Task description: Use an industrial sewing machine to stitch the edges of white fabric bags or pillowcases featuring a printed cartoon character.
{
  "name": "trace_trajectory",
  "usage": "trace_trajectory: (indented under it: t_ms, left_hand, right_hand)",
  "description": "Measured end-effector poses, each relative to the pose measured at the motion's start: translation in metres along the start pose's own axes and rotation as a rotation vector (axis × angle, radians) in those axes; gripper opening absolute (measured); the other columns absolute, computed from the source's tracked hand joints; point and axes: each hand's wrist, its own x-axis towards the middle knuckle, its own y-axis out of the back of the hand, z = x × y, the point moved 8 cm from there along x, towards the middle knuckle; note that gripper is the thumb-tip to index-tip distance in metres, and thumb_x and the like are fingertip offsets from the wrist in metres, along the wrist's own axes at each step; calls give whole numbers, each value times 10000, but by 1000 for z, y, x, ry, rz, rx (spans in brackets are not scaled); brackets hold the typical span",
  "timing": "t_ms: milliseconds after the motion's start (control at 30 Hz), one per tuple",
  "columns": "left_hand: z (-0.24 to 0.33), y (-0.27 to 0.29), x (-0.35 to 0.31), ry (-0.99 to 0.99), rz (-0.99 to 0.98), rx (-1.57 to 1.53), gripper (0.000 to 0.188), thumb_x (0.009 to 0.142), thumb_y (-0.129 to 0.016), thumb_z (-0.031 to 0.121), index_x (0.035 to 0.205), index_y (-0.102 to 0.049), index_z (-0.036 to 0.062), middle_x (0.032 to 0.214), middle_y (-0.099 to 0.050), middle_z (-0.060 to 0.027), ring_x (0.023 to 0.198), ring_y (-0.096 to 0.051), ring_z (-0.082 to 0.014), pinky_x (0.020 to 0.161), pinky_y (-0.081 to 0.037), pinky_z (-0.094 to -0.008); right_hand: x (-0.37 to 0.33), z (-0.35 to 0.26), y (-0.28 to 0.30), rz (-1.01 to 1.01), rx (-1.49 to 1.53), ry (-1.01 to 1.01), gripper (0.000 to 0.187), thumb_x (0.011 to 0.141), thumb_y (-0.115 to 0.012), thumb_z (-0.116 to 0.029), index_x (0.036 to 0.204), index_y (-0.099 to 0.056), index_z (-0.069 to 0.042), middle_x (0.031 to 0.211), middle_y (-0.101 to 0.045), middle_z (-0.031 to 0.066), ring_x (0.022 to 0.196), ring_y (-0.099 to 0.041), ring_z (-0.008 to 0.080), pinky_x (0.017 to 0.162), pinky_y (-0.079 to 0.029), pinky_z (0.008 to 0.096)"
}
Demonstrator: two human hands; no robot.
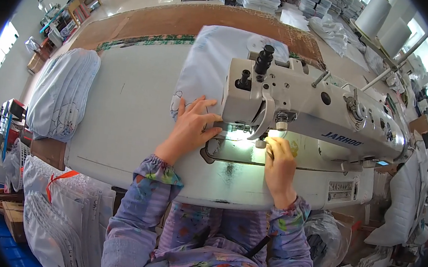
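Note:
My left hand (190, 127) lies with fingers spread on a white fabric piece (207, 62), at the left of the sewing machine's head (250, 93). The fabric has a thin line drawing near its left edge and runs back behind the machine head. My right hand (279, 157) is closed, its thumb and fingers pinched together beside the lit needle area (246, 138). What it holds, if anything, is too small to make out. The presser foot and needle are partly hidden by the machine head and the glare.
A stack of white printed pieces (64, 95) lies on the table's left end. More white layered pieces (63, 222) hang below it, with a red ribbon (61, 178). Large thread cones (374, 15) stand at the back right. A clear plastic bag (324, 240) sits below the table at right.

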Motion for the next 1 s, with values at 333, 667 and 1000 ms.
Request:
trace_trajectory:
  t_ms: [333, 667, 1000]
  left_hand:
    - [-56, 45, 29, 182, 128, -122, 204, 904, -721, 168, 1077, -765, 69, 1365, -603, -185, 1221, -587, -365, 986, -493, -485]
    - [-72, 31, 40, 394, 271, 336, 433, 886, -744, 379, 1000, -689, -35, 1172, -652, -191, 1176, -580, -394, 994, -463, -477]
    - [-138, 299, -96, 235, 995, 426, 423, 1009, -659, 222, 1349, -567, -13, 1180, -681, -195, 1026, -665, -349, 944, -511, -421]
  right_hand:
    - [-141, -163, -50, -912, 930, 121, 392, 1051, -492, -68, 1432, -582, -54, 1291, -695, 192, 1130, -699, 341, 991, -545, 411]
    - [-59, -37, 10, 15, 373, -1, 440, 863, -582, 29, 1286, -639, -77, 1092, -669, 123, 1000, -639, 341, 875, -527, 440]
    - [-53, -39, -29, -73, 448, 109, 287, 938, -585, 14, 1206, -673, -36, 1136, -704, 145, 1014, -671, 305, 902, -533, 399]
